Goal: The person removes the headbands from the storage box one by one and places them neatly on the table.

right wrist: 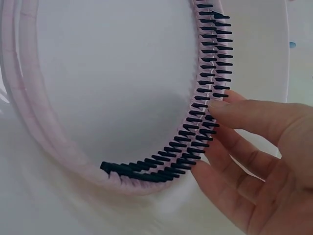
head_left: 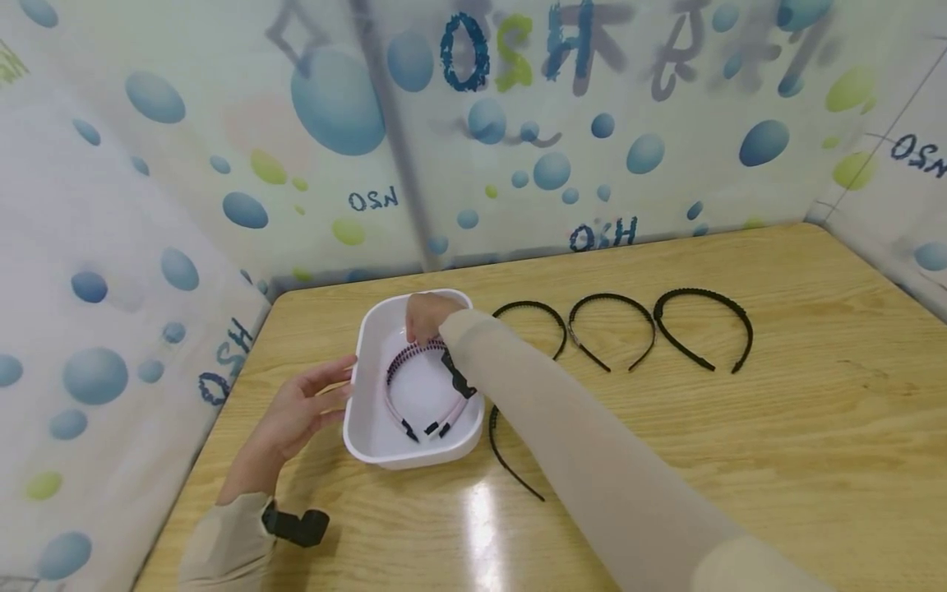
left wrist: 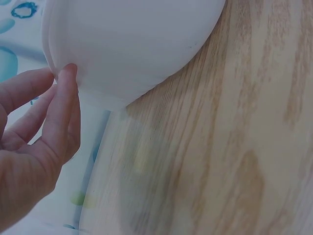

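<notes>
A white plastic basin (head_left: 370,436) stands on the table. Inside lie two pink headbands (right wrist: 208,73) with rows of black comb teeth, close together and partly overlapping. Reaching into the basin, my right hand (right wrist: 264,161) pinches their toothed arch, thumb on the toothed side and fingers on the outer side. In the head view that hand (head_left: 432,316) is at the basin's far end, its fingertips partly hidden. My left hand (head_left: 296,411) touches the basin's left side with extended fingers; the left wrist view puts the fingertips of that hand (left wrist: 44,127) at the rim.
Right of the basin, several black headbands lie on the wooden table (head_left: 814,395): one at the far right (head_left: 749,329), one in the middle (head_left: 614,296), and others partly behind my right arm. A patterned curtain (head_left: 518,222) borders the table's back and left.
</notes>
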Motion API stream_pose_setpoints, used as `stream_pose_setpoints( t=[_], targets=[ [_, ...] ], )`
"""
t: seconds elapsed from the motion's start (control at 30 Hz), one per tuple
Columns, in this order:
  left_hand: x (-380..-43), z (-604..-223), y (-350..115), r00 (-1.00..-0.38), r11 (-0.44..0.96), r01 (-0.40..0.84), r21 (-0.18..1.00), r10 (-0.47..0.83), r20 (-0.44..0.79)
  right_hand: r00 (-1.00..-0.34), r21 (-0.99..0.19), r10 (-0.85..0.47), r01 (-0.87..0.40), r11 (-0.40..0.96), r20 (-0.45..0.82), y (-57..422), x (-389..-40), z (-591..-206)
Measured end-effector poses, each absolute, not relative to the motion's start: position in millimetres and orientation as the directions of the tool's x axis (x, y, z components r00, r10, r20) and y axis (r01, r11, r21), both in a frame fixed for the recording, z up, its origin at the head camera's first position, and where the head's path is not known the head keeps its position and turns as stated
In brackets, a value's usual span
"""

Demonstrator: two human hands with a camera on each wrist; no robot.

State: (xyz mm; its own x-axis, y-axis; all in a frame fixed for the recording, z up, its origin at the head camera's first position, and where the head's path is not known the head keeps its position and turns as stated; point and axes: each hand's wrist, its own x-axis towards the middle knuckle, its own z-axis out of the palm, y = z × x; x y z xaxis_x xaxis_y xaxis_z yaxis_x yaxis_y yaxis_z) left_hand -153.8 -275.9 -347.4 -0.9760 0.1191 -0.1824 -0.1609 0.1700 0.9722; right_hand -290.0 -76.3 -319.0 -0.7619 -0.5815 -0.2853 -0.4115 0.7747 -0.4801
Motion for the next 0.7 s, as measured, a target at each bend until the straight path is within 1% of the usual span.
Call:
stream_pose_setpoints(
  t=[0.2, 0.7],
  targets=[
    [-153.6, -346.6, -275.5, -0.976, 0.168, -0.157, 0.973, 0.125, -0.179, -0.760, -0.469, -0.579, -0.412, 0.781, -0.295, -76.9, -293.3, -320.8],
    [-153.9, -347.5, -276.4, -0.976, 0.160, -0.159, 0.974, 0.123, -0.179, -0.758, -0.461, -0.597, -0.445, 0.768, -0.262, -79.3, -296.6, -322.5]
  ],
)
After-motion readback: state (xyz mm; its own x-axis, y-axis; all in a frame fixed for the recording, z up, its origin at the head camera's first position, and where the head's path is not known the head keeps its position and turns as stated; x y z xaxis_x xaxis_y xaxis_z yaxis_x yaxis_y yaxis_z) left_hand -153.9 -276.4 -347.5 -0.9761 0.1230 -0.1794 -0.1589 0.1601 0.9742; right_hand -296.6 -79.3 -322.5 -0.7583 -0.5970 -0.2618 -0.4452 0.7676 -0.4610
